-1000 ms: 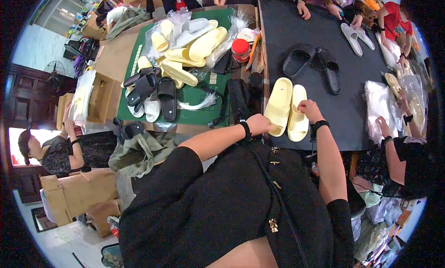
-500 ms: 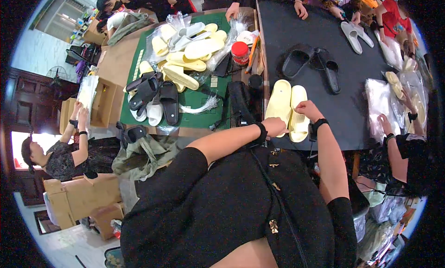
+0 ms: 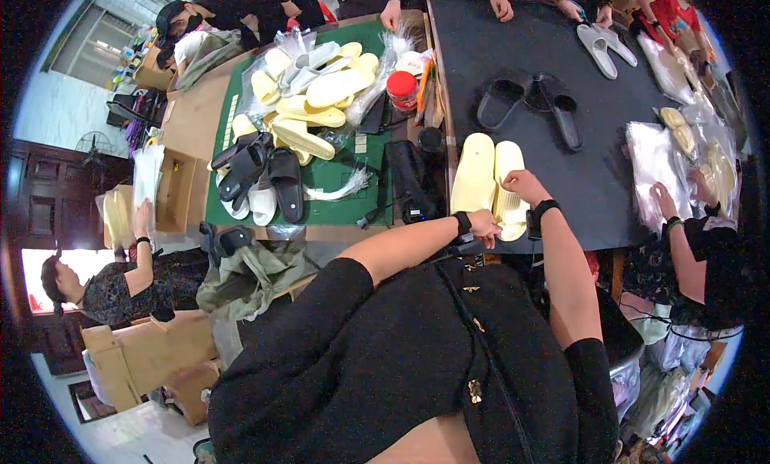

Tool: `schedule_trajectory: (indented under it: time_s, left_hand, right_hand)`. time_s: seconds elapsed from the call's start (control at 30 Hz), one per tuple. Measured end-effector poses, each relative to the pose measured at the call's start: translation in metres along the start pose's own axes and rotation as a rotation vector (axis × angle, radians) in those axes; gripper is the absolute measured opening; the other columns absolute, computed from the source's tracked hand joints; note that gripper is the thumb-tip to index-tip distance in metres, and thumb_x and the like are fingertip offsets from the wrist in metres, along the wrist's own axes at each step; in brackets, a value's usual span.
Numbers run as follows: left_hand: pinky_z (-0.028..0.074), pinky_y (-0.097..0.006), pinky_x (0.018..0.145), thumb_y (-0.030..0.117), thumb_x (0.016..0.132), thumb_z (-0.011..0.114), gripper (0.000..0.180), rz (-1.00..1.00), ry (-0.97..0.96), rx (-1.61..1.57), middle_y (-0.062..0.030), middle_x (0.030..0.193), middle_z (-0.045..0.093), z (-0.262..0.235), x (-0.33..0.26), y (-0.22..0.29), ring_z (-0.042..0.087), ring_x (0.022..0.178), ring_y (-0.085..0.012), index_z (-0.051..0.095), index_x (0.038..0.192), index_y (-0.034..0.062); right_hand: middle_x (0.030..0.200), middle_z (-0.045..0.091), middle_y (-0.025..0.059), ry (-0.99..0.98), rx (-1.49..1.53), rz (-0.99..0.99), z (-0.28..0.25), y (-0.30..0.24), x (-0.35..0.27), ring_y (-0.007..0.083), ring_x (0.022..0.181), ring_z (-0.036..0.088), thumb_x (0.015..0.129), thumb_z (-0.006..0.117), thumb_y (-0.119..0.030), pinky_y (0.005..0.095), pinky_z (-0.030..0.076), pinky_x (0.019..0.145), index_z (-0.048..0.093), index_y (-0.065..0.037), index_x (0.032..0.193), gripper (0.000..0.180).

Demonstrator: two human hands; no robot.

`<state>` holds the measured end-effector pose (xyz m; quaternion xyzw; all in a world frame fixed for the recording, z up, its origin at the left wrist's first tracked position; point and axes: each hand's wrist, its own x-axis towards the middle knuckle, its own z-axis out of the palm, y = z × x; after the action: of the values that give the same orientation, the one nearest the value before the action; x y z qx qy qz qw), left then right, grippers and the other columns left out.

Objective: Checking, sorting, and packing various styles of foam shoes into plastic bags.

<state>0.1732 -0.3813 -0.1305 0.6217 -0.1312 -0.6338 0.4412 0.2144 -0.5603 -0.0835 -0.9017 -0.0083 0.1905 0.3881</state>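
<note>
Two pale yellow slippers lie side by side on the dark table mat in front of me, a left slipper (image 3: 473,169) and a right slipper (image 3: 508,161). My right hand (image 3: 526,188) is over the ribbed strap of the right slipper, its fingers bent in a pinch against it. Near the heel ends, at the table's front edge, is my left hand (image 3: 484,226). Its fingers point down and look loosely apart, with nothing visible in them. Part of the right slipper's heel shows between my hands.
A pair of black slippers (image 3: 565,121) lies beyond. On the green mat (image 3: 337,209) are heaped yellow, grey, white and black slippers. A red-lidded jar (image 3: 402,90) and a black pouch (image 3: 407,175) stand between. Co-workers' hands handle clear plastic bags (image 3: 656,163) at right.
My left hand has moved down off the heels toward the table's edge, and its fingers have loosened. My right hand stays at the right slipper. The whole view has shifted slightly.
</note>
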Motion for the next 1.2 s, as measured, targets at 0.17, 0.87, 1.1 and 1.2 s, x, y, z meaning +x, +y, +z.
schedule_trajectory:
  time_s: [0.17,0.87,1.1,1.2]
  left_hand:
    - [0.045,-0.023,0.041,0.02,0.092,0.051,0.024,0.156,0.135,0.008,-0.0133,0.077,0.068,0.016,0.001,0.004,0.066,0.059,-0.0153,0.062,0.092,-0.001]
    - [0.047,-0.027,0.056,0.02,0.094,0.048,0.026,0.173,0.055,-0.217,-0.0058,0.075,0.065,0.01,-0.02,-0.001,0.06,0.062,-0.0134,0.062,0.091,-0.0013]
    - [0.043,-0.022,0.055,0.03,0.094,0.05,0.029,0.223,0.1,-0.176,-0.0003,0.078,0.064,-0.025,-0.062,0.013,0.057,0.067,-0.0079,0.064,0.094,0.0058]
    - [0.046,-0.024,0.057,0.03,0.093,0.05,0.03,0.303,0.147,-0.094,-0.0016,0.077,0.065,-0.028,-0.073,0.003,0.059,0.066,-0.0096,0.066,0.091,0.0045]
  right_hand:
    - [0.071,0.064,0.0125,0.036,0.037,0.043,0.002,0.003,0.0,0.0192,0.067,0.06,0.073,0.063,-0.015,0.0311,0.046,0.064,0.065,0.001,0.083,0.019]
    - [0.085,0.063,0.009,0.555,0.133,-0.108,0.005,-0.039,-0.05,0.0221,0.067,0.058,0.08,0.058,-0.004,0.032,0.047,0.065,0.063,-0.005,0.095,0.016]
    - [0.079,0.063,0.0161,0.117,0.184,-0.163,0.045,-0.039,-0.088,0.0224,0.071,0.064,0.084,0.05,-0.001,0.0315,0.049,0.066,0.06,-0.005,0.105,0.023]
    - [0.078,0.063,0.0163,0.063,0.184,-0.154,0.06,-0.037,-0.089,0.0222,0.068,0.063,0.084,0.052,-0.004,0.0316,0.049,0.064,0.061,-0.003,0.103,0.021]
